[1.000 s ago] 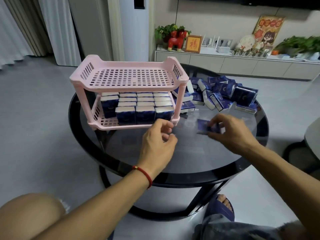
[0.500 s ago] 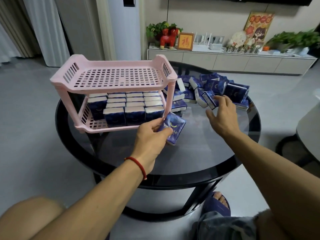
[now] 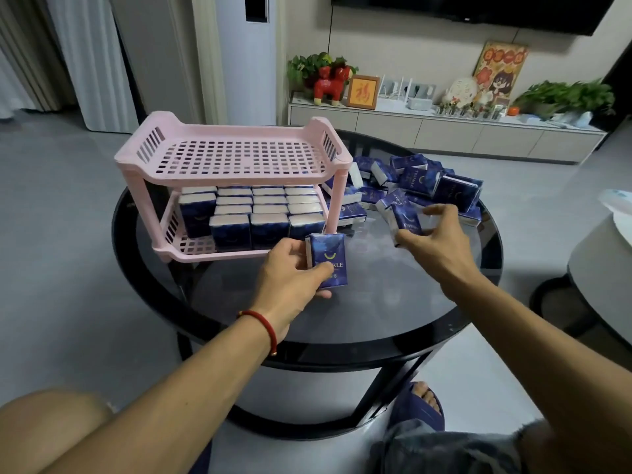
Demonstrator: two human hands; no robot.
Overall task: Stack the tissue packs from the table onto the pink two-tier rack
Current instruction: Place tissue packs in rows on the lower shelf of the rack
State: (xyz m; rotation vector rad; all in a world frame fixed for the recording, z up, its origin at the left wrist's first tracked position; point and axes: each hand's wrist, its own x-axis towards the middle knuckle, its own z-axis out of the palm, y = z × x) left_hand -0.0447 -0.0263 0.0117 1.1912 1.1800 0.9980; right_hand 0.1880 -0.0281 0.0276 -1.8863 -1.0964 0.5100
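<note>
Beyond my fingers stands the pink slotted plastic two-tier rack [image 3: 236, 159] on the round black glass table [image 3: 393, 302]. Its front right post [image 3: 333, 203] rises just past my left fingertips, between them and the packs on the lower tier. That lower tier holds rows of dark blue tissue packs with white tops [image 3: 253, 213], standing upright and filling most of the shelf; the top tier is bare grid. Past my right fingers lies a loose heap of the same blue tissue packs [image 3: 420, 183], tumbled at all angles on the glass. Far behind it runs a low pale cabinet [image 3: 444, 131] with a red toy horse [image 3: 333, 84] and green plants on it.

My left hand [image 3: 290, 278] grips one dark blue tissue pack with a yellow crescent mark [image 3: 328, 260], thumb across its front, fingers curled behind, holding it upright just in front of the rack's lower right corner. My right hand [image 3: 437, 237] pinches another blue tissue pack [image 3: 407, 220] at the near edge of the heap, thumb on its near side and fingers over its far side; it is blurred.
</note>
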